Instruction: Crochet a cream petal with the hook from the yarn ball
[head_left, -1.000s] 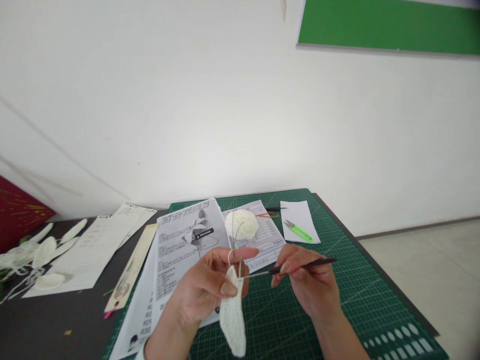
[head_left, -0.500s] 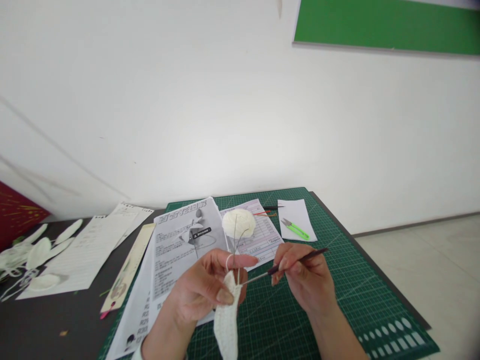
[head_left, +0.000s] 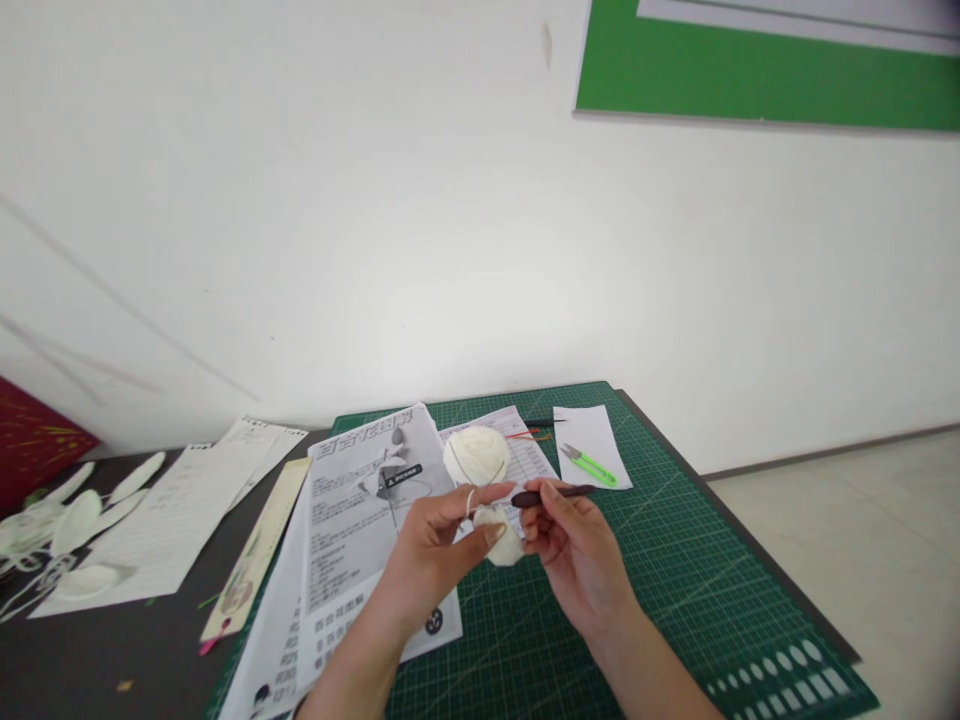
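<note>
White crochet work [head_left: 502,540] is pinched between the thumb and fingers of my left hand [head_left: 442,545], with a loop of yarn round the stretched index finger. My right hand [head_left: 574,545] grips a crochet hook [head_left: 551,495] by its dark handle, close beside the work. The hook's metal tip is hidden at the work. Behind my hands sits a ball of white yarn [head_left: 477,455], with thin dark wire-like strands showing in front of it.
Green thread snips [head_left: 590,466] lie on white paper [head_left: 600,425] on the green cutting mat [head_left: 660,570]. Printed pattern sheets [head_left: 352,560] and a ruler-like strip [head_left: 259,550] are to the left. White crocheted petals [head_left: 79,520] lie at far left.
The crochet work has turned from hanging down long to a shorter, raised shape between my hands. My right hand has moved closer to my left, and the hook handle has swung toward level.
</note>
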